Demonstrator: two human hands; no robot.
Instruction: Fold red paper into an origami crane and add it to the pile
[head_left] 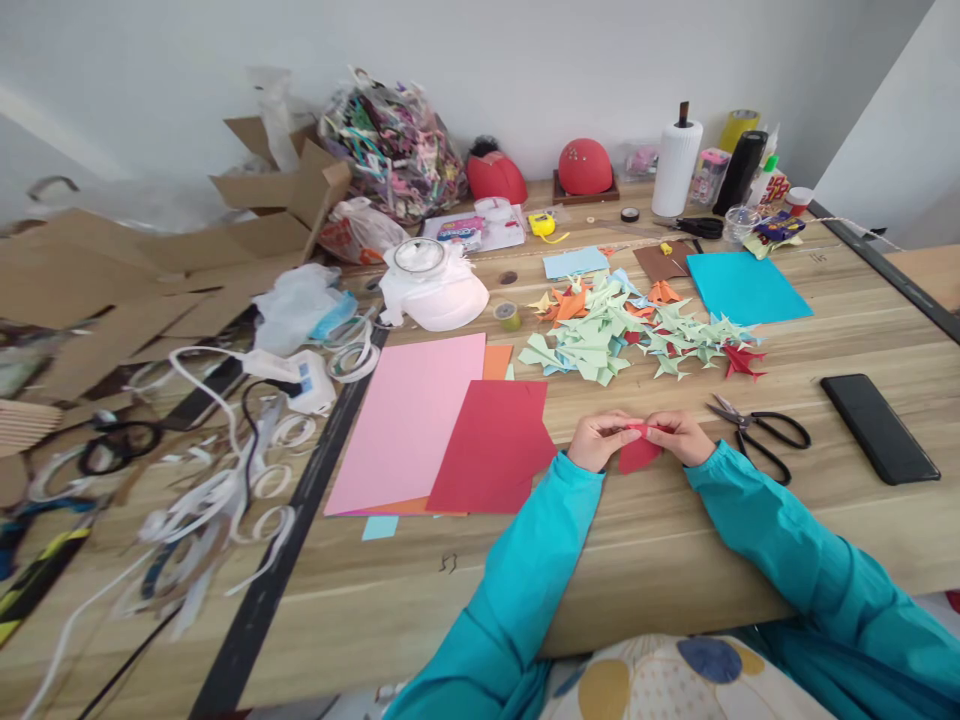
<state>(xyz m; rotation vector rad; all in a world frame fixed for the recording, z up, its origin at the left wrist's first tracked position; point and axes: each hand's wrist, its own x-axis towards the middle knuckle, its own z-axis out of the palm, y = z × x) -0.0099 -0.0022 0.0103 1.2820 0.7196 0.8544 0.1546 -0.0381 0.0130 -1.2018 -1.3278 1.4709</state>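
Observation:
Both my hands pinch a small folded piece of red paper [639, 452] just above the wooden table [675, 540]. My left hand [598, 440] grips its left edge with closed fingers. My right hand [681, 436] holds the right edge, fingers pressed together. Teal sleeves cover both arms. A red sheet [491, 445] lies just left of my hands, on top of a pink sheet [412, 420] and an orange one [496, 360]. Black scissors [761, 432] rest right of my right hand.
A heap of folded paper shapes [630, 330] in green, orange and red lies beyond my hands. A blue sheet [745, 287] and a black phone [877, 428] are at right. Cardboard [112, 290], tape rolls and white strips [225, 480] crowd the left. Bottles and a paper roll [675, 165] stand at the back.

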